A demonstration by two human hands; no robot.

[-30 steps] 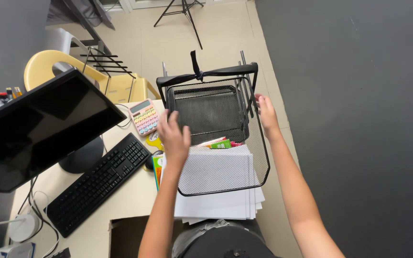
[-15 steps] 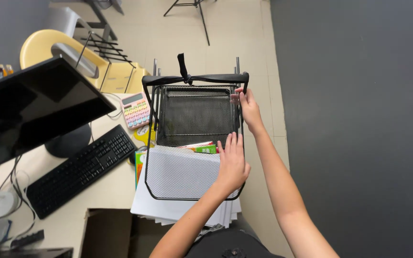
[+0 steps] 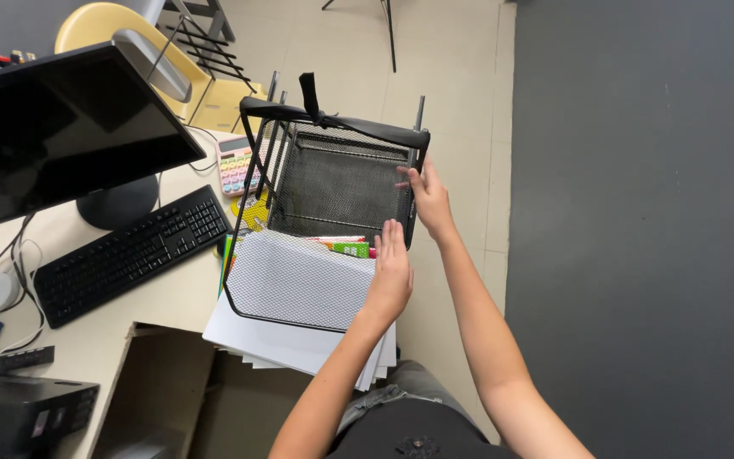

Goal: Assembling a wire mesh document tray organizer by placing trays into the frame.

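Black mesh tray rack (image 3: 333, 183) stands at the desk's (image 3: 155, 297) edge on a stack of white paper (image 3: 299, 344), its long axis running away from the person, with the upper tray tipped up at the far end. From the head view, the left hand (image 3: 391, 272) lies flat with fingers straight on the lower tray's right edge. The right hand (image 3: 428, 200) grips the upper tray's right frame, arm stretched forward.
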